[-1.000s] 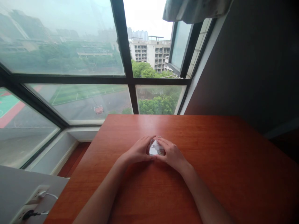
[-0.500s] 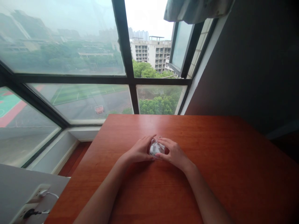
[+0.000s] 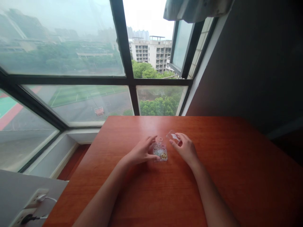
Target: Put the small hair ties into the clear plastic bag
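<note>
A small clear plastic box (image 3: 167,159) lies uncovered on the table. Its compartments hold rings in several colours, gold ones at the near right and pinkish ones at the far right. My left hand (image 3: 143,150) is curved round the box's left side, thumb over the near edge and fingers at the far side. Off to the right, my right hand (image 3: 186,147) grips the clear lid (image 3: 172,136) between thumb and fingers, tilted and apart from the box. Just beyond the box, a single ring (image 3: 160,139) rests on the table.
The reddish-brown wooden table (image 3: 227,170) reaches to the window frame (image 3: 101,80). At lower left, a wall socket (image 3: 39,197) has plugs and cables in it. A dark wall (image 3: 248,69) rises at the right.
The lid has come off the box and moved right and away with my right hand, exposing the rings. My left hand has stayed at the box, and the camera view has shifted slightly.
</note>
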`<state>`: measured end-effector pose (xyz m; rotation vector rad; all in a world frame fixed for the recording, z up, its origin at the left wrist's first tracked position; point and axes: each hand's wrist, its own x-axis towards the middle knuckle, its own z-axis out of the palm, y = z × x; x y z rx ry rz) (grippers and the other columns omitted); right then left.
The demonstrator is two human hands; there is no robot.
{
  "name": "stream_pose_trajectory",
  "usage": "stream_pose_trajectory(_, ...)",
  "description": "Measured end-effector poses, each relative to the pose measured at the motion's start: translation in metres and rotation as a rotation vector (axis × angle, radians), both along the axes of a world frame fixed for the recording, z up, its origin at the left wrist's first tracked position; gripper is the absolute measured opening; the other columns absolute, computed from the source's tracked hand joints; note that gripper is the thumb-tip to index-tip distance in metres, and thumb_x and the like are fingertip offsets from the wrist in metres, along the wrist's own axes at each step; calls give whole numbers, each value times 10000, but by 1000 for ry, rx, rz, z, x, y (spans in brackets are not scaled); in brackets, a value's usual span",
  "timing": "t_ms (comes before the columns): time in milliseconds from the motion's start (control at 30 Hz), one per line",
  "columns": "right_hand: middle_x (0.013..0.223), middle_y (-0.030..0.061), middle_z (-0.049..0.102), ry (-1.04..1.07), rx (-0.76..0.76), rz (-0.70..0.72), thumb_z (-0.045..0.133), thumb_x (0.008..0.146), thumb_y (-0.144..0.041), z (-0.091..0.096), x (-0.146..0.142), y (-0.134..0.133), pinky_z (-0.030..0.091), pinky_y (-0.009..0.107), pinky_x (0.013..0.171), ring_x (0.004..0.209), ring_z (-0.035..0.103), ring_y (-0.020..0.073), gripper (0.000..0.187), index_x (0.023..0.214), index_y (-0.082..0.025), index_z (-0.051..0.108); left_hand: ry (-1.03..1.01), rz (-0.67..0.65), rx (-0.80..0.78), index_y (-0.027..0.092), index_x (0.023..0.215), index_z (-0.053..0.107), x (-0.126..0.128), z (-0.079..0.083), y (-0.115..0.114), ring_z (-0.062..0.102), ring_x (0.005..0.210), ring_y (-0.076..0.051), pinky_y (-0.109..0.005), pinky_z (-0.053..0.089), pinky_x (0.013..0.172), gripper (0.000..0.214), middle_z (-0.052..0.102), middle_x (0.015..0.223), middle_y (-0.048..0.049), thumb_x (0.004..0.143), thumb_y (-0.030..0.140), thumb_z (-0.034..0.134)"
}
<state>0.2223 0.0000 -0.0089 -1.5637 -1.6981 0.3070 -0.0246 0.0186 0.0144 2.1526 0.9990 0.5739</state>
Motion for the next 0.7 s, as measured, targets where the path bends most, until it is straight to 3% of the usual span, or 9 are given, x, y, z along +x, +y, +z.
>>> stream_pose_trajectory(67, 1091, 121, 649, -7, -9, -14, 582, 814, -514, -2, -1, 0, 515, 350, 790, 827, 637, 217, 449, 1088, -161, 633, -45, 113, -50, 174, 1324, 472, 2, 0, 10, 605, 1038, -220, -331, 482, 869, 527, 597, 1206, -131, 880, 454, 520)
stream_pose_trajectory(200, 1047, 103, 660, -14, -46, -43, 569, 811, -530, -6, -1, 1, 513, 334, 708, 661, 609, 172, 459, 1086, -168, 631, 230, 273, 47, 169, 964, 690, 17, 8, 32, 642, 816, -199, -297, 481, 744, 254, 706, 913, -83, 861, 326, 520)
stream_pose_trajectory(267, 1036, 102, 663, -21, -55, -54, 565, 807, -537, -8, -1, 1, 508, 329, 689, 655, 606, 172, 466, 1088, -172, 633, 403, 258, 79, 178, 909, 710, 30, 13, 40, 642, 778, -191, -273, 468, 697, 222, 716, 872, -75, 838, 296, 535)
stream_pose_trajectory(467, 1039, 108, 662, -34, -62, -65, 566, 803, -532, -10, 0, 2, 505, 326, 701, 750, 629, 203, 460, 1082, -174, 641, 497, 228, 116, 178, 770, 720, 62, 17, 47, 631, 716, -196, -262, 446, 650, 142, 713, 804, -87, 747, 196, 581)
stream_pose_trajectory(700, 1054, 110, 659, -43, -65, -74, 564, 803, -528, -10, -1, 2, 503, 325, 700, 784, 636, 213, 461, 1092, -177, 639, 484, 270, 187, 163, 805, 692, 53, 19, 46, 625, 783, -206, -268, 431, 658, 180, 699, 881, -102, 784, 187, 515)
